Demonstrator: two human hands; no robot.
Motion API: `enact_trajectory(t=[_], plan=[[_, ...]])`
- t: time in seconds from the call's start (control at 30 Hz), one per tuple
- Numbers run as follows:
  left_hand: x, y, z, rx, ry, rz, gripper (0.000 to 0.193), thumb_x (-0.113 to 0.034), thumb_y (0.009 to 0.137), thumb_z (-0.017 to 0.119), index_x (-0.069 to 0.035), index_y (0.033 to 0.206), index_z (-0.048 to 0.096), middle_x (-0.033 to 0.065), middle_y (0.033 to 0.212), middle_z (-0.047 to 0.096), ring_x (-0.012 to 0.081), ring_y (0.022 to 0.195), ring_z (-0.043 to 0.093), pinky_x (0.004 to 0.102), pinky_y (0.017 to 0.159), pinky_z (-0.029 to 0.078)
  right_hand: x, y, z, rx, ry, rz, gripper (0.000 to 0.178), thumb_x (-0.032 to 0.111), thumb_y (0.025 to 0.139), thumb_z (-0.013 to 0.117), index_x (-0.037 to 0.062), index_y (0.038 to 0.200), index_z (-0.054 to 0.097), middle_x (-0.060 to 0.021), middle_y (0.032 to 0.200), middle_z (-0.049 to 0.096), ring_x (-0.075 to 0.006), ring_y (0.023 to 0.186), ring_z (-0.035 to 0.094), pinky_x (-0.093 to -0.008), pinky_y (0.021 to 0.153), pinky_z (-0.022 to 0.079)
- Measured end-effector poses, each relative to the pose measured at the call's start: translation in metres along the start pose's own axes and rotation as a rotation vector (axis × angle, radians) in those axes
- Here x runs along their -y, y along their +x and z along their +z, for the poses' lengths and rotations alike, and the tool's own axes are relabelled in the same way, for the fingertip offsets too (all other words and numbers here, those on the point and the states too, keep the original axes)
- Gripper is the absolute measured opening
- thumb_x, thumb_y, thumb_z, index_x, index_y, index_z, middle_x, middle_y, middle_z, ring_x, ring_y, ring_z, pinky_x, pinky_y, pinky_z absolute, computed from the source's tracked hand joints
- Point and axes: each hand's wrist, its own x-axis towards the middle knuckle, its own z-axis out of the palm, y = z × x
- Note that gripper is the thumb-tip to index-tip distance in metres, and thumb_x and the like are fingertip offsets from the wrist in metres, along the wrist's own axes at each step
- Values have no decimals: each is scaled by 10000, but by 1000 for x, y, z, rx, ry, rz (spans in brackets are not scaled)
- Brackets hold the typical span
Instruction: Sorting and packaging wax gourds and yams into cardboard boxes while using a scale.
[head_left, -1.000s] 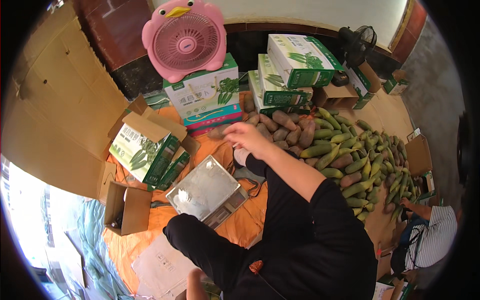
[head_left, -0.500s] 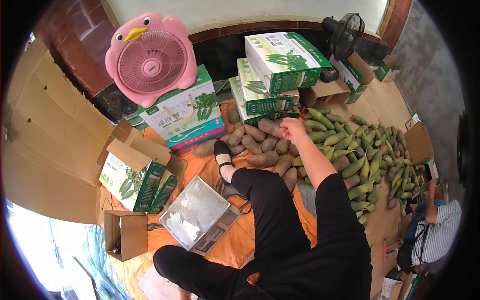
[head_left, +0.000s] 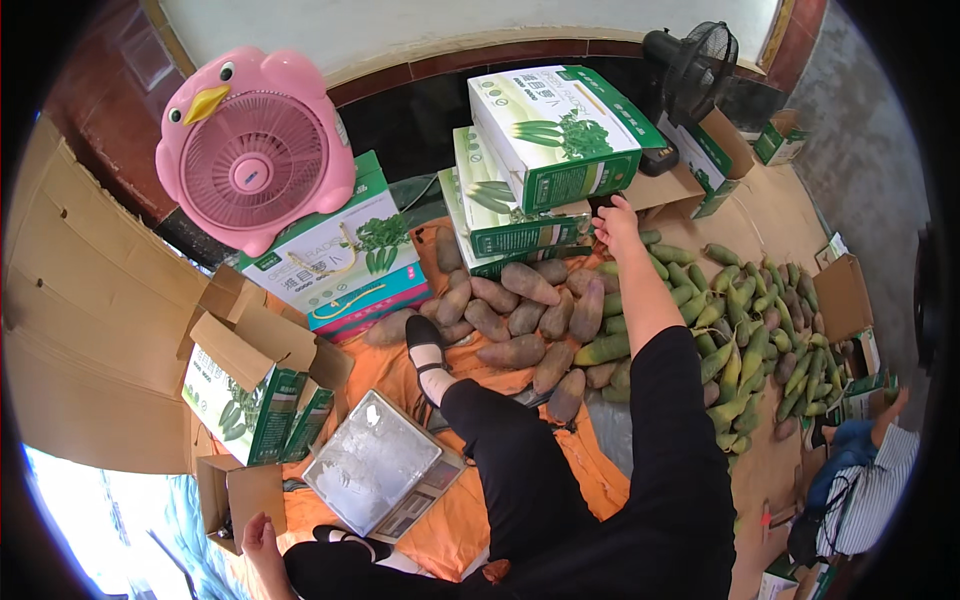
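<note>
My right hand (head_left: 617,224) reaches forward, its fingers apart and nothing seen in them. It is beside the right end of the stacked green-and-white cartons (head_left: 553,232), above the radish pile; whether it touches a carton I cannot tell. Red-brown radishes (head_left: 512,352) lie just left of my right forearm, and long green radishes (head_left: 742,350) are heaped to its right. My left hand (head_left: 262,542) hangs low at the left, fingers loosely curled with nothing visible in them. Next to it is a small open brown box (head_left: 255,490). A flat metal-topped scale (head_left: 373,455) sits on the orange sheet.
A pink animal-shaped fan (head_left: 250,160) stands on a carton (head_left: 335,262). Open cartons (head_left: 250,385) are at the left. A black fan (head_left: 690,70) is at the back right. Another person in a striped shirt (head_left: 880,490) sits at the far right.
My right hand has moved up and to the right, from over the red-brown radishes to beside the cartons, its fingers now spread. My left hand has come into view at lower left.
</note>
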Motion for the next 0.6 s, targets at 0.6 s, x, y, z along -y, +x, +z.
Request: enact_trajectory(t=[0.6], plan=[[-25, 5, 28, 149, 327, -70, 267, -16, 777, 613, 60, 1033, 635, 143, 881, 671, 204, 823, 647, 307, 749, 513, 5, 65, 14, 20, 121, 13, 684, 88, 809, 636, 238, 1396, 319, -28, 944, 525, -136, 686, 495, -309, 575, 463]])
